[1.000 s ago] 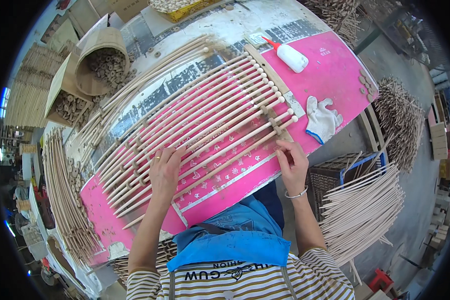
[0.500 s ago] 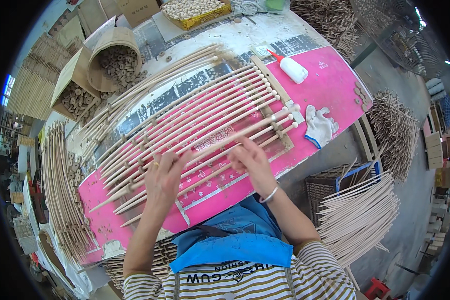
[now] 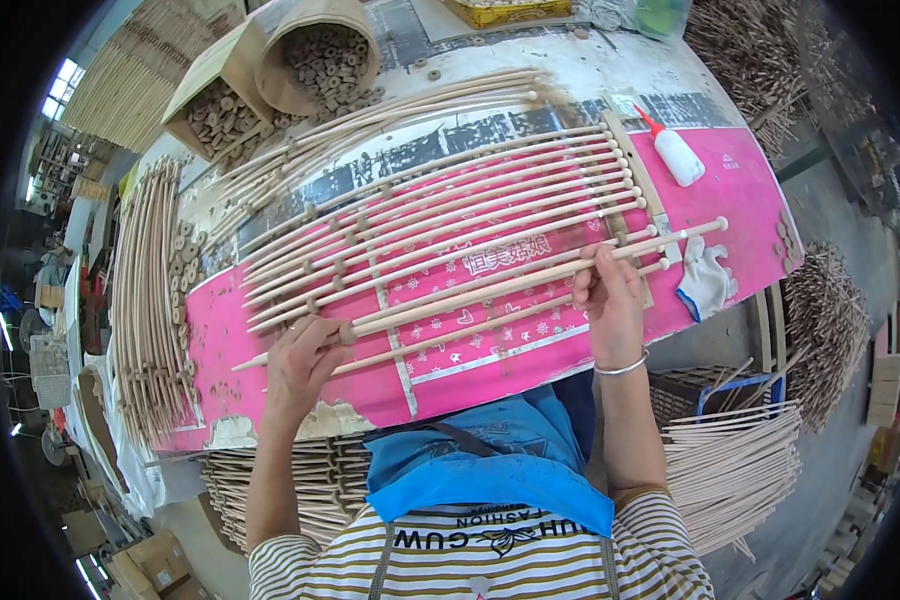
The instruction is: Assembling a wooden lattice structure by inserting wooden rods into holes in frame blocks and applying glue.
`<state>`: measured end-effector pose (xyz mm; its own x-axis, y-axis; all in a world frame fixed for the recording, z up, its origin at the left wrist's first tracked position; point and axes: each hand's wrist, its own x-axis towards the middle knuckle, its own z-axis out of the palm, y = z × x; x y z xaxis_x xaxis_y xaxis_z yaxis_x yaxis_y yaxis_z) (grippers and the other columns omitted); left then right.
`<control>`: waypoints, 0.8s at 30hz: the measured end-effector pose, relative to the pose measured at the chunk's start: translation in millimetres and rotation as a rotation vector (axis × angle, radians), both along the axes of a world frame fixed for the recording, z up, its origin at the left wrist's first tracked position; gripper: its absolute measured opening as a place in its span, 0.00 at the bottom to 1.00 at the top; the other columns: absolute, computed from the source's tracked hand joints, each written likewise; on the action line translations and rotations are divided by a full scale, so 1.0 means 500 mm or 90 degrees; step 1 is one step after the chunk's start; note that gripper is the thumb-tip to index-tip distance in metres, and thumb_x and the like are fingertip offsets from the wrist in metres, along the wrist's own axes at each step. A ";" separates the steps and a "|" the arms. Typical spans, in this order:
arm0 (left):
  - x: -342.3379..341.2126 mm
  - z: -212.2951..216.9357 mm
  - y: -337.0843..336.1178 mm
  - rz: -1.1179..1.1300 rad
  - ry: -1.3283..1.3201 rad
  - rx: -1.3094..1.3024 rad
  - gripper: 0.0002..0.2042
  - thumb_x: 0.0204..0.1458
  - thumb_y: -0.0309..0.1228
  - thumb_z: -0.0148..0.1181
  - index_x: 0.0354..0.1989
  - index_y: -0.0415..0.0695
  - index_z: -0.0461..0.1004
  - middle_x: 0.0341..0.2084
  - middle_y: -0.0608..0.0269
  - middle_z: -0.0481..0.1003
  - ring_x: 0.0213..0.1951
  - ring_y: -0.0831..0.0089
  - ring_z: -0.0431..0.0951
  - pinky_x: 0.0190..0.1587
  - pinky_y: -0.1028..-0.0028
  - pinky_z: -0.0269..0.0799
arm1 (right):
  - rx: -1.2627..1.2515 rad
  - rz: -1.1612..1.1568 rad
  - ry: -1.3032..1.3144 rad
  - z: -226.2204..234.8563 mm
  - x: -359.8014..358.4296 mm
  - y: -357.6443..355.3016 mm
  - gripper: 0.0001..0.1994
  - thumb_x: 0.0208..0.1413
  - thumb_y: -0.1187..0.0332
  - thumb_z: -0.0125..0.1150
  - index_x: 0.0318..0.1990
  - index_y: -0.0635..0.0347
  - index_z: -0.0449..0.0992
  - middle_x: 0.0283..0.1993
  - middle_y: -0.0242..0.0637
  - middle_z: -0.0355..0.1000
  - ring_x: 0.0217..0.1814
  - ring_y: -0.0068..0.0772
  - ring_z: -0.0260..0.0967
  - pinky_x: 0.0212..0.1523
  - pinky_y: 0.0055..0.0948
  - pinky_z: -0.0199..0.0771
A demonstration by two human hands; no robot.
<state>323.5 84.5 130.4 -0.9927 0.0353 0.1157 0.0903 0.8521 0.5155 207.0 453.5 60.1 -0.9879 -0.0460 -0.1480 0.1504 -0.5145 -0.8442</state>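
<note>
A pink sheet covers the workbench, and on it lies a rack of long pale wooden dowels threaded through small wooden rings and crossed by thin slats. My left hand grips the left end of one long dowel near a ring. My right hand holds the same dowel further right, with a second dowel just below it. The held dowel lies across the near side of the rack, slightly raised at its right end.
A white glue bottle and a white glove lie at the right of the sheet. Cardboard boxes of wooden rings stand at the back left. Dowel bundles lie at the left and lower right.
Both hands left the flat rack. They have taken hold of one long dowel and spread apart along it, left hand toward its left end, right hand toward its right.
</note>
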 end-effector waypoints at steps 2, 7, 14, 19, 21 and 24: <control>-0.009 -0.016 0.005 0.005 0.004 0.056 0.10 0.53 0.25 0.71 0.44 0.39 0.80 0.36 0.56 0.82 0.39 0.57 0.84 0.40 0.63 0.78 | -0.009 -0.009 0.009 -0.005 0.005 -0.005 0.14 0.77 0.58 0.55 0.48 0.60 0.80 0.28 0.27 0.73 0.28 0.15 0.68 0.28 0.18 0.67; -0.039 -0.006 0.084 -0.059 0.007 0.074 0.09 0.55 0.24 0.69 0.43 0.39 0.79 0.36 0.55 0.81 0.38 0.56 0.84 0.40 0.63 0.78 | 0.020 0.042 -0.009 -0.004 0.045 -0.075 0.14 0.76 0.58 0.57 0.49 0.59 0.81 0.30 0.28 0.76 0.29 0.15 0.72 0.30 0.19 0.72; -0.083 -0.042 0.236 -0.100 0.012 0.114 0.09 0.58 0.28 0.68 0.45 0.40 0.80 0.34 0.53 0.78 0.37 0.52 0.81 0.38 0.58 0.76 | -0.042 0.157 0.003 -0.033 0.107 -0.154 0.15 0.77 0.59 0.54 0.50 0.61 0.81 0.33 0.28 0.76 0.30 0.15 0.71 0.30 0.16 0.71; -0.068 -0.053 0.227 -0.133 -0.031 0.168 0.11 0.61 0.26 0.64 0.51 0.39 0.81 0.38 0.49 0.80 0.40 0.51 0.83 0.40 0.59 0.77 | -0.025 0.238 0.011 -0.022 0.105 -0.143 0.14 0.67 0.68 0.69 0.58 0.61 0.81 0.43 0.31 0.81 0.38 0.16 0.77 0.37 0.17 0.78; -0.063 -0.040 0.232 -0.135 -0.035 0.162 0.11 0.62 0.25 0.64 0.51 0.38 0.81 0.37 0.49 0.80 0.38 0.51 0.83 0.40 0.60 0.77 | -0.031 0.225 -0.003 -0.051 0.113 -0.127 0.15 0.67 0.69 0.69 0.59 0.60 0.80 0.43 0.31 0.82 0.38 0.16 0.77 0.37 0.18 0.78; -0.053 -0.026 0.215 -0.102 -0.085 0.173 0.11 0.62 0.25 0.64 0.51 0.37 0.81 0.36 0.50 0.80 0.36 0.52 0.82 0.39 0.63 0.76 | -0.042 0.178 -0.029 -0.039 0.090 -0.081 0.15 0.67 0.69 0.68 0.59 0.61 0.81 0.41 0.31 0.82 0.34 0.16 0.76 0.37 0.18 0.78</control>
<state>297.0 192.2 117.1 -0.9840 0.1779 0.0122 0.1289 0.6625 0.7379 251.9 413.0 40.6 -0.9282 -0.3258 -0.1796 0.3306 -0.5009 -0.7999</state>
